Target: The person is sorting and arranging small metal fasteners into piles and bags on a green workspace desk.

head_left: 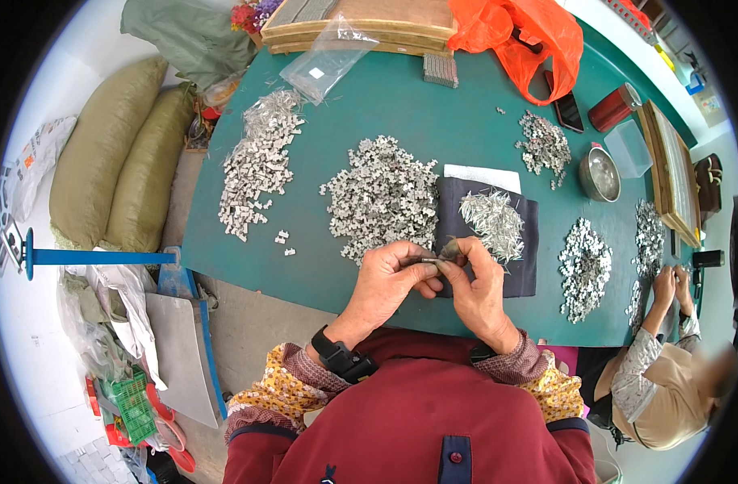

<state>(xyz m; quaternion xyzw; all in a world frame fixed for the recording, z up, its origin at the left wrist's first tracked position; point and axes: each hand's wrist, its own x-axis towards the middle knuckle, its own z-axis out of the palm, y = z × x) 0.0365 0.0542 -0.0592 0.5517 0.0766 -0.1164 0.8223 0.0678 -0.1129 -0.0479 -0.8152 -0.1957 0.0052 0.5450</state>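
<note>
My left hand (pixel 389 278) and my right hand (pixel 478 286) meet over the near edge of the table, fingertips pinched together. Between them is a small, thin dark metal piece (pixel 429 260), partly covered by the fingers; its exact kind is too small to make out. Just beyond my left hand lies a big heap of small silvery notched metal parts (pixel 381 194). Close to my right hand, a pile of thin shiny metal pins (pixel 494 222) rests on a dark cloth (pixel 526 274).
More metal parts lie in piles at left (pixel 260 161) and right (pixel 585 266). Farther back are a clear plastic bag (pixel 330 63), wooden trays (pixel 369 36), an orange bag (pixel 538 40), a phone (pixel 569 111) and a metal bowl (pixel 601 173). Another person (pixel 663 387) works at the right.
</note>
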